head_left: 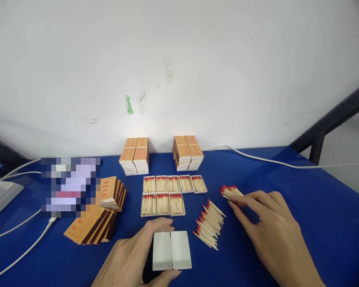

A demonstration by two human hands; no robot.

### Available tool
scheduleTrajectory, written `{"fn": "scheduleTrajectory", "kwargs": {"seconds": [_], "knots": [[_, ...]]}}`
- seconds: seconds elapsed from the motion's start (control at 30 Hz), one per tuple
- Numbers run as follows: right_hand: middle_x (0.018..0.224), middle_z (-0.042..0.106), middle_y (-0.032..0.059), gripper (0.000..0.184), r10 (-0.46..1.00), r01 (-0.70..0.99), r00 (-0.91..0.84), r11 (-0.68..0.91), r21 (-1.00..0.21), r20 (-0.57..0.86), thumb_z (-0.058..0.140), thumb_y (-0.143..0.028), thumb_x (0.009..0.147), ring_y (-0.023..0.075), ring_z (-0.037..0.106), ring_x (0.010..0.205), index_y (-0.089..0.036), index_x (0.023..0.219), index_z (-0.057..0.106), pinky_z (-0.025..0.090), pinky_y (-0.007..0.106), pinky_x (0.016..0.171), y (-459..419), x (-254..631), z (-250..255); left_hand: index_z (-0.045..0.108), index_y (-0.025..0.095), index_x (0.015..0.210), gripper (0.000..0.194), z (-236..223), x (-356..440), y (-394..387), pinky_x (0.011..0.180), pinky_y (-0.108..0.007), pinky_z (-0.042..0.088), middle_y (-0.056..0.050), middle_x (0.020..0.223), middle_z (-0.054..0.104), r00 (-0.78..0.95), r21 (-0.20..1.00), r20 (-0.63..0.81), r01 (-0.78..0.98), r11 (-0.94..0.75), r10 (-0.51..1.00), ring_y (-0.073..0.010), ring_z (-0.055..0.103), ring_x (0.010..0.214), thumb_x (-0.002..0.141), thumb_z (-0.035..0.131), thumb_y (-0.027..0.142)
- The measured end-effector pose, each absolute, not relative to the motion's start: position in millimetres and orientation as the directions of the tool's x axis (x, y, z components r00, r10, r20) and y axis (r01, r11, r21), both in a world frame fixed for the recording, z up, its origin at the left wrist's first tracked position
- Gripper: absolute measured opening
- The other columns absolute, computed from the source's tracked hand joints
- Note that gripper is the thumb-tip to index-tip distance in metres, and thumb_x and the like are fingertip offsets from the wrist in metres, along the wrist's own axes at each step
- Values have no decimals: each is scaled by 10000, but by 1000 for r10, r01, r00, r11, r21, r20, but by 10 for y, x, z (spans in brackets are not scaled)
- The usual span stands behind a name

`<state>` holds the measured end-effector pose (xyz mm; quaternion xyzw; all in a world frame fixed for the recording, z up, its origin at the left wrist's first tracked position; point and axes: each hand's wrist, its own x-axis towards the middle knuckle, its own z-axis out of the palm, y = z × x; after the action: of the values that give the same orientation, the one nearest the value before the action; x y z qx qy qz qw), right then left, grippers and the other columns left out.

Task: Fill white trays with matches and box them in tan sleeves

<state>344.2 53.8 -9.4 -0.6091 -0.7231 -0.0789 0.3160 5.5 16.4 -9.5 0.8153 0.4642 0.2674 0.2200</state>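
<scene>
My left hand (128,255) is curled around two white matchbox trays (162,251) standing side by side at the front. Its fingers are at their far edge and its thumb at the near edge. No matches show inside these trays. My right hand (271,223) has thumb and forefinger pinched together at a bunch of red-headed matches (231,191); the fingers partly cover their ends. Between the hands, a loose spread of matches (209,225) lies on the blue table. Beyond the left hand, several filled matchbox trays (163,204) stand in two rows.
Two stacks of orange matchboxes, a left stack (134,155) and a right stack (187,152), stand by the white wall (227,79). Matchbox covers (89,225) lean in rows at left, near a pixelated object (71,187). White cables (257,159) cross the blue table (323,207).
</scene>
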Motion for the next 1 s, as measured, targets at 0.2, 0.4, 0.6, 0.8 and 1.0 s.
{"fn": "scheduleTrajectory", "kwargs": {"seconds": [0.2, 0.4, 0.6, 0.8, 1.0], "knots": [[1006, 778, 76, 503, 862, 918, 2, 200, -344, 506, 495, -618, 1178, 297, 603, 970, -279, 1071, 851, 534, 441, 789, 514, 3463, -104, 479, 382, 1552, 722, -109, 43, 149, 411, -239, 336, 167, 576, 380, 425, 605, 209, 652, -458, 881, -146, 446, 396, 956, 884, 361], [974, 760, 74, 487, 902, 891, 21, 180, -418, 432, 526, -651, 1154, 307, 617, 978, -287, 997, 809, 526, 445, 782, 515, 3434, -79, 472, 395, 1550, 724, -114, 51, 152, 412, -239, 330, 170, 566, 363, 424, 619, 218, 636, -460, 879, -149, 427, 392, 954, 881, 353], [966, 738, 65, 427, 922, 870, -32, 216, -443, 386, 554, -614, 1155, 302, 608, 983, -291, 977, 768, 530, 443, 823, 494, 3384, -70, 564, 371, 1518, 689, -116, 69, 137, 406, -221, 348, 168, 545, 420, 370, 655, 222, 629, -419, 902, -137, 436, 387, 920, 905, 348], [1005, 747, 52, 380, 923, 855, -30, 223, -469, 384, 548, -583, 1170, 296, 611, 1000, -297, 1024, 751, 528, 436, 838, 487, 3356, -60, 527, 393, 1525, 680, -83, 64, 146, 415, -219, 372, 172, 560, 391, 398, 635, 219, 635, -440, 891, -141, 446, 394, 950, 886, 344], [946, 737, 19, 289, 927, 818, -69, 264, -511, 368, 645, -533, 1135, 276, 633, 961, -332, 964, 762, 542, 418, 834, 459, 3280, 48, 491, 380, 1539, 712, -59, 56, 163, 413, -231, 384, 175, 559, 393, 428, 599, 210, 654, -462, 879, -150, 459, 390, 951, 891, 355]]}}
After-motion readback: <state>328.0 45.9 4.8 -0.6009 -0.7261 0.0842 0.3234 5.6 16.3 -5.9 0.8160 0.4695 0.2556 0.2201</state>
